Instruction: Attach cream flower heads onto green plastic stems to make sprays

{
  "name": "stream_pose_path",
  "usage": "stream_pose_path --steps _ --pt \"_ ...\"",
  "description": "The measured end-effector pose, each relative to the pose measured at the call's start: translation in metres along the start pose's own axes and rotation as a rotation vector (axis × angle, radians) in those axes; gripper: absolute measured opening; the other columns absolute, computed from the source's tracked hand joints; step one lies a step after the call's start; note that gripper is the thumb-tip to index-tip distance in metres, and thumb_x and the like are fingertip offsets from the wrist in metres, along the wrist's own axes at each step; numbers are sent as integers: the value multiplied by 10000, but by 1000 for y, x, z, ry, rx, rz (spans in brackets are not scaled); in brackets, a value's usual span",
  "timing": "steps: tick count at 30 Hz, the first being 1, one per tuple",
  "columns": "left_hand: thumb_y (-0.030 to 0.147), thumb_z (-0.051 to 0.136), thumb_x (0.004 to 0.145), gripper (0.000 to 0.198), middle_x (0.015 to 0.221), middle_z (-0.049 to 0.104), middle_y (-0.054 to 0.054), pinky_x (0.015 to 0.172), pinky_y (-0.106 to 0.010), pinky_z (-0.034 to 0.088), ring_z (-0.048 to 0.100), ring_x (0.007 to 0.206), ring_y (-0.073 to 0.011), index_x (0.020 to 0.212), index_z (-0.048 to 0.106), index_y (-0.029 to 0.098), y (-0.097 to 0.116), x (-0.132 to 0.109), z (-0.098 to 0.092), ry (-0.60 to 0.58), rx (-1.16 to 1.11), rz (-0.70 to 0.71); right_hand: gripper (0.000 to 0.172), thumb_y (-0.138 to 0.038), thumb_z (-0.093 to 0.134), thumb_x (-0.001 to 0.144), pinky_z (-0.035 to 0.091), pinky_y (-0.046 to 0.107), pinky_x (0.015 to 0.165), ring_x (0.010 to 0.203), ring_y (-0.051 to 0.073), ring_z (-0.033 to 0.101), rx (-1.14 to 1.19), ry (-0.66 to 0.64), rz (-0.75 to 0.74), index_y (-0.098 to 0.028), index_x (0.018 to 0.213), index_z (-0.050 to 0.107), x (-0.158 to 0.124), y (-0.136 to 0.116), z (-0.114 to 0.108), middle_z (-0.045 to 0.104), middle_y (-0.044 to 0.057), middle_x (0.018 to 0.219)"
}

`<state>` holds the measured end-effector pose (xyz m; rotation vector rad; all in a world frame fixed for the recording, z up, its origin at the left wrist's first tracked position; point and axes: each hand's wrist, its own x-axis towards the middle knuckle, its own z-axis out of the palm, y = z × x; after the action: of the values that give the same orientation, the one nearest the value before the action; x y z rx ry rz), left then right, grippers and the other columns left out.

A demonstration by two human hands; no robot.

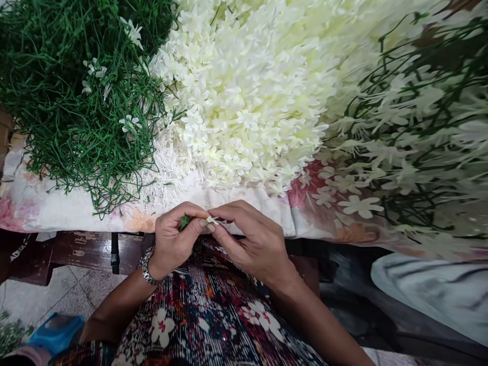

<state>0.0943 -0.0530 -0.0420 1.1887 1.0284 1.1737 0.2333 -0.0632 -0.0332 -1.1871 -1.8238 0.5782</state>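
My left hand (176, 235) is closed in a pinch on a green artificial stem, whose tip (184, 221) shows between thumb and forefinger. Against it, my right hand (253, 239) pinches a small white flower stamen (213, 220) with thumb and forefinger. The fingertips of both hands meet just in front of the table edge, above my lap. Behind them lie a heap of green stems (87, 112), a small pile of white stamens (168, 168) and a large mound of white flower petals (251, 101).
Assembled white flowers on green stems (404, 127) spread over the right side of the floral cloth (244, 198). A wooden bench (87, 251) stands below the cloth. At lower left is a blue plastic stool (57, 333). Light fabric (430, 290) shows at lower right.
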Motion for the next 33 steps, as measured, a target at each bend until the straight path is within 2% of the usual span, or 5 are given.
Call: stream_pose_path --steps 8,12,22,28,33 --pt "233 470 804 128 758 607 -30 614 -205 459 562 692 -101 837 569 159 9 -3 -4 -79 87 -103 133 -82 545 710 424 214 563 632 80 520 93 10 130 -168 811 552 -3 1 -7 572 -2 701" --pt "194 478 806 134 723 635 -18 632 -191 468 576 668 -83 786 604 155 12 -1 -4 -86 243 -55 136 -71 549 704 408 208 551 625 75 511 142 19 151 -172 796 543 -3 1 -11 552 -9 693" --pt "93 437 785 262 809 656 -33 662 -219 502 609 717 -97 1000 572 160 11 -2 -5 -216 505 107 179 -52 534 699 427 215 589 664 86 521 79 -33 27 -165 837 539 2 -4 -20 567 7 708" --pt "102 459 764 149 664 611 1 583 -210 500 595 597 -94 882 531 160 10 -4 -6 -211 534 30 146 -68 526 712 427 219 571 648 95 516 -18 -84 -25 -161 823 541 6 -2 -21 576 18 685" --pt "77 485 741 138 678 625 9 572 -183 475 573 583 -75 821 559 162 11 -2 -6 -198 569 96 117 -90 508 731 428 216 577 649 93 517 -30 -111 -24 -163 817 540 8 -1 -21 582 16 678"
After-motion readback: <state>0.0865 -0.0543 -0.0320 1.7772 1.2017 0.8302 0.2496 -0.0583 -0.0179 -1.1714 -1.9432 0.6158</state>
